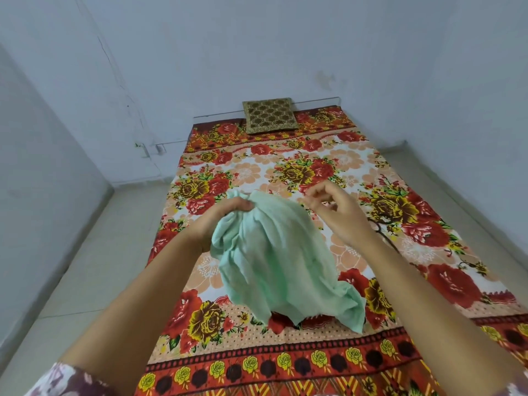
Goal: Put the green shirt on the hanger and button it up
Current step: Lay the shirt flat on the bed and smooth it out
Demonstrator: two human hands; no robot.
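Over near bed [285, 364]: green shirt [265, 252] hung bunched.
Left hand [220, 218]: gripped its top.
Right hand [334, 212]: loosely curled, empty, beside it.

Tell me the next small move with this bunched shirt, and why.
Probably bring the right hand onto the pale green fabric shirt and shake it open: the left hand grips it bunched above the red floral bedsheet, so its opening cannot be found for hanging.

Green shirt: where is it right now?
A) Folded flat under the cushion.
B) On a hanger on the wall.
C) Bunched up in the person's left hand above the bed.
C: the left hand grips the bunched top of the green shirt, whose lower end trails onto the floral bedsheet.
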